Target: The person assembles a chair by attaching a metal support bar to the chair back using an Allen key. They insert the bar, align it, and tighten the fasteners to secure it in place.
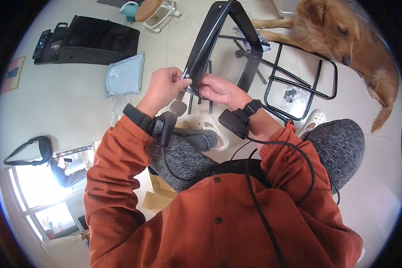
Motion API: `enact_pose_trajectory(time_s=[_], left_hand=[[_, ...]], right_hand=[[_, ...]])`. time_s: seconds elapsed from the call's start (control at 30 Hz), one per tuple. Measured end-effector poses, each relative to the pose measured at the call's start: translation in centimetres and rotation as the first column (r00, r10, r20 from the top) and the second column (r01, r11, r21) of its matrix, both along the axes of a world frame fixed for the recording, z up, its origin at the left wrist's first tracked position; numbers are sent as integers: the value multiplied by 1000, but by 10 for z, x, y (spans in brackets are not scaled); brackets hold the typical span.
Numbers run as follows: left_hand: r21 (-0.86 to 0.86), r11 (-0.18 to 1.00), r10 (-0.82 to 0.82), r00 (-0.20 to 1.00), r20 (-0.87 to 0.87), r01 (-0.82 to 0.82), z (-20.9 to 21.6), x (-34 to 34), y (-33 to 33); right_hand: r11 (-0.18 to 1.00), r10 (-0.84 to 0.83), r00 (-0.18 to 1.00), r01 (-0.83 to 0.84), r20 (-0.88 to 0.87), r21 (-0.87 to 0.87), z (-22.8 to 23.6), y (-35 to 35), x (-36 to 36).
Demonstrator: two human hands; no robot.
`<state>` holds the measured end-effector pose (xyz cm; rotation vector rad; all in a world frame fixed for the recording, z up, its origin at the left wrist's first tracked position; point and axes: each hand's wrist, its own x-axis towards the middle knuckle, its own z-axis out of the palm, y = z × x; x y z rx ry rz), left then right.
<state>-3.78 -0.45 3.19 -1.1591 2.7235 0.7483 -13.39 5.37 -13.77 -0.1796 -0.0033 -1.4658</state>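
Observation:
In front of me stands a black mesh chair part (228, 51), its dark frame tilted upward. A glossy black metal tube (209, 40) runs along its left side down to my hands. My left hand (163, 89) is closed, thumb and fingers pinching the tube's lower end beside a silver bolt head (187, 76). Just below it shows a flat grey rounded end piece (178, 107). From the right, my right hand (221, 90) has curled fingers at the lower corner of the mesh part's frame; the fingertips are partly hidden behind it.
A black tubular frame (335, 80) lies at the right, with a clear bag of small black parts (295, 98) inside it. A dog (337, 35) lies beyond. To the left are a large black case (100, 40) and a pale package (125, 75). Cables (254, 190) hang from my wrists.

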Motion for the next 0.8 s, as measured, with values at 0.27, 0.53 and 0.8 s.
enact_pose_trajectory(time_s=[0.27, 0.53, 0.8], left_hand=[[338, 935, 220, 926, -309, -109, 1, 14, -2], [255, 959, 204, 932, -300, -128, 4, 12, -2], [175, 979, 144, 956, -254, -101, 7, 3, 0]], right_hand=[[998, -46, 999, 47, -15, 44, 4, 3, 2], [999, -31, 999, 31, -10, 34, 2, 6, 1], [999, -32, 999, 31, 14, 18, 0, 4, 3]])
